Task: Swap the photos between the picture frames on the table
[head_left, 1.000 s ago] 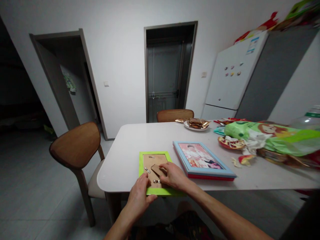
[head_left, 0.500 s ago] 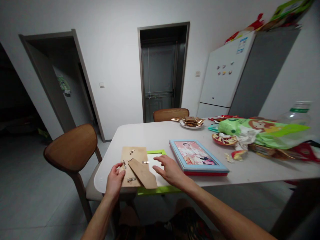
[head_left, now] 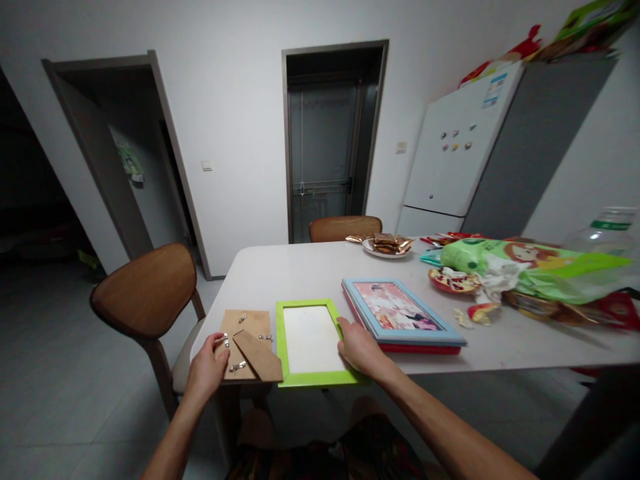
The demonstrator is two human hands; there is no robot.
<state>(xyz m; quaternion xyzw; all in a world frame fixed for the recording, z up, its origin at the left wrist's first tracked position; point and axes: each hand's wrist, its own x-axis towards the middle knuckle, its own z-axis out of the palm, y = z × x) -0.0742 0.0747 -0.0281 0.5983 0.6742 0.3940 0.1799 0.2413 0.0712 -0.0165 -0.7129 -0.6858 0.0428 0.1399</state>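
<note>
My left hand [head_left: 207, 363] pinches the left edge of a brown picture frame backing board [head_left: 250, 323]. The board has metal clips and a folding stand leg on its face, and it lies at the table's front left. Just right of it rests a lime-green picture frame [head_left: 281, 343] with a white sheet [head_left: 311, 340] inside. The fingers of my right hand [head_left: 361, 347] close round the frame's right side. Beyond that hand, a light-blue framed photo [head_left: 400, 310] sits on top of a red frame [head_left: 425, 348].
A plate of gold-wrapped snacks [head_left: 386, 247] stands toward the back. On the right are a pomegranate piece [head_left: 454, 280], crumpled tissue [head_left: 500, 280], a green plastic bag [head_left: 565, 263] and a clear bottle [head_left: 607, 233]. A wooden chair [head_left: 145, 293] is at the left.
The backing board has moved left off the green frame, uncovering the white sheet. My right hand has gone from hovering over the sheet to gripping the frame's right side.
</note>
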